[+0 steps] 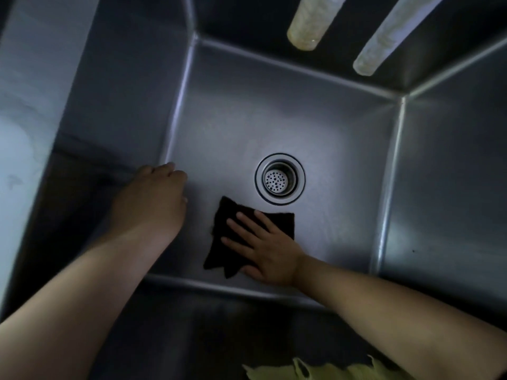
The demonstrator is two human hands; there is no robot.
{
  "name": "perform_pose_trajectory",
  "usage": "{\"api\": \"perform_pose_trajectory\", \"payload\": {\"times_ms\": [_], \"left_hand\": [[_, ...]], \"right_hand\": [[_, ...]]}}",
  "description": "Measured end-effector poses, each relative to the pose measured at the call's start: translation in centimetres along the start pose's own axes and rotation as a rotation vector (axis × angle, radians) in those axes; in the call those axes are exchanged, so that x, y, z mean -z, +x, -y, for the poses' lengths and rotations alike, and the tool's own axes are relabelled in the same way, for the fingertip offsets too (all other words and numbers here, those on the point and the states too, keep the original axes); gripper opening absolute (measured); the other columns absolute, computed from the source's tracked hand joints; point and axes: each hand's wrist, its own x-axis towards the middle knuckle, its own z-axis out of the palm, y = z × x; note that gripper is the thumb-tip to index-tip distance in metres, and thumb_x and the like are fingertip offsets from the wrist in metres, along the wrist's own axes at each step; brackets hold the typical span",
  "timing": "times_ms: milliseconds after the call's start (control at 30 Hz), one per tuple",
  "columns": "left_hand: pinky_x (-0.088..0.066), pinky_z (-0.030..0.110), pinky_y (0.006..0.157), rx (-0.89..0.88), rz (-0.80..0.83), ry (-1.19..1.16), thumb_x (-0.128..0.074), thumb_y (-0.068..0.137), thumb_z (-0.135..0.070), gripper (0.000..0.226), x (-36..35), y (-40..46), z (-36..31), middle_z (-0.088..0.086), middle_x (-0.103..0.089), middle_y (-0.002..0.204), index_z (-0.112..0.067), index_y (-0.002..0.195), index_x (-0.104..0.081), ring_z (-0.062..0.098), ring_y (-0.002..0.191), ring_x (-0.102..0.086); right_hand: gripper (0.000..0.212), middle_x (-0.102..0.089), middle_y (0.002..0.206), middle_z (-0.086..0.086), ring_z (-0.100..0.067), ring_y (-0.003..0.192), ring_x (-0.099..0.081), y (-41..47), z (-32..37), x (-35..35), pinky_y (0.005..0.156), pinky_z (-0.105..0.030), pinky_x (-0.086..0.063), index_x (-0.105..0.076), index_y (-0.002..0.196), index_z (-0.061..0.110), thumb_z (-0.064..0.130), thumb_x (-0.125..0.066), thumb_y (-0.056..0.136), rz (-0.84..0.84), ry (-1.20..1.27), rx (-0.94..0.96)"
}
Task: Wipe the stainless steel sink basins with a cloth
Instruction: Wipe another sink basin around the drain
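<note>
I was looking straight down into the steel basin (274,111), and its floor was boxed in on all four sides by shiny seams where the walls met it. The near seam ran just under my right wrist; the left one rose past my left knuckles. Beyond the drain (279,179) a broad stretch of bare floor lay open up to the far wall, and more lay open toward the right wall.

The metal was brushed and dull grey, brightest around the drain, with its perforated strainer sunk in the ring. The light was dim. Two pale, stained tubes (312,20) hung in from the top, their ends above the far wall. A strip of yellow-green fabric (329,371) showed at the bottom edge, and a pale flat ledge (24,111) ran down the left side, outside the basin.

The dark cloth (233,256) lay flat on the basin floor, just near of the drain and not touching its ring, its corners sticking out ragged.

My right hand (263,250) was on top of the cloth, palm down, fingers straight and spread, pressing it to the steel, heel close to the near seam. My left hand (153,198) was in the left corner, fingers bent downward at the floor's edge, holding nothing that I could see. Both forearms were bare, reaching in from the near rim.
</note>
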Motion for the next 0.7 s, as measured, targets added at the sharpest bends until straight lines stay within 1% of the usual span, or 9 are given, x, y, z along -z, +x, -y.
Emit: {"api": "perform_pose_trajectory", "payload": {"times_ms": [67,133,233,333,433,500,600,700], "left_hand": [[-0.037,0.038,0.100,0.007,-0.004,-0.007,-0.054,0.089,-0.021,0.039,-0.2,0.0,0.1,0.005,-0.041,0.146,-0.015,0.128,-0.052,0.029,0.128,-0.037],[-0.038,0.039,0.097,0.008,-0.024,-0.012,-0.057,0.087,-0.019,0.036,-0.3,0.1,0.2,0.008,-0.048,0.138,-0.012,0.123,-0.056,0.031,0.123,-0.041],[-0.039,0.041,0.095,-0.012,-0.047,-0.003,-0.061,0.084,-0.015,0.034,-0.5,0.1,0.3,0.015,-0.055,0.129,-0.006,0.117,-0.060,0.037,0.115,-0.047],[-0.042,0.044,0.094,-0.028,-0.048,-0.008,-0.065,0.081,-0.012,0.034,-0.7,0.1,0.4,0.018,-0.059,0.123,-0.004,0.113,-0.062,0.040,0.110,-0.050],[-0.047,0.048,0.092,-0.026,-0.074,-0.029,-0.068,0.079,-0.010,0.034,-0.5,0.1,0.5,0.018,-0.061,0.121,-0.005,0.112,-0.064,0.041,0.108,-0.052],[-0.048,0.050,0.090,-0.031,-0.094,-0.033,-0.068,0.078,-0.009,0.033,-0.4,-0.1,0.5,0.019,-0.062,0.119,-0.005,0.111,-0.065,0.041,0.107,-0.054],[-0.050,0.050,0.084,-0.055,-0.131,0.000,-0.067,0.077,-0.009,0.028,-0.1,-0.5,0.0,0.019,-0.064,0.113,-0.005,0.105,-0.067,0.041,0.102,-0.056],[-0.053,0.047,0.077,-0.153,-0.194,0.053,-0.068,0.076,-0.006,0.020,0.9,-1.3,-0.9,0.018,-0.066,0.109,-0.003,0.096,-0.068,0.040,0.095,-0.059]], "right_hand": [[0.067,-0.017,0.157,-0.011,-0.033,0.146,-0.007,-2.4,-1.4,0.0,0.117,-0.054,-0.009,-0.027,0.149,0.023,0.051,-0.044,0.090,0.006,-0.003,0.017],[0.068,-0.019,0.157,-0.011,-0.033,0.146,-0.011,-4.2,-3.2,0.2,0.117,-0.053,-0.012,-0.029,0.148,0.023,0.051,-0.045,0.089,0.013,-0.018,-0.006],[0.068,-0.022,0.156,-0.011,-0.034,0.144,-0.015,-5.3,-5.9,0.8,0.115,-0.052,-0.014,-0.031,0.148,0.022,0.051,-0.044,0.088,0.017,-0.042,-0.093],[0.069,-0.029,0.153,-0.013,-0.035,0.142,-0.021,-5.2,-9.3,1.7,0.114,-0.051,-0.014,-0.035,0.146,0.018,0.049,-0.043,0.085,-0.001,-0.042,-0.200],[0.070,-0.029,0.153,-0.014,-0.035,0.142,-0.020,-4.5,-13.0,2.7,0.116,-0.049,-0.012,-0.037,0.145,0.015,0.047,-0.040,0.082,0.004,-0.034,-0.275],[0.071,-0.025,0.154,-0.016,-0.035,0.144,-0.018,-4.2,-15.4,3.2,0.117,-0.048,-0.008,-0.034,0.146,0.014,0.047,-0.037,0.083,-0.016,-0.014,-0.403],[0.070,-0.014,0.158,-0.012,-0.029,0.146,-0.008,-4.1,-17.9,3.8,0.117,-0.042,0.000,-0.022,0.150,0.017,0.045,-0.033,0.087,-0.061,0.007,-0.662],[0.066,-0.011,0.159,-0.013,-0.028,0.147,-0.004,-4.4,-17.3,3.8,0.118,-0.046,-0.001,-0.017,0.151,0.017,0.041,-0.035,0.093,-0.089,0.029,-0.850]]}}
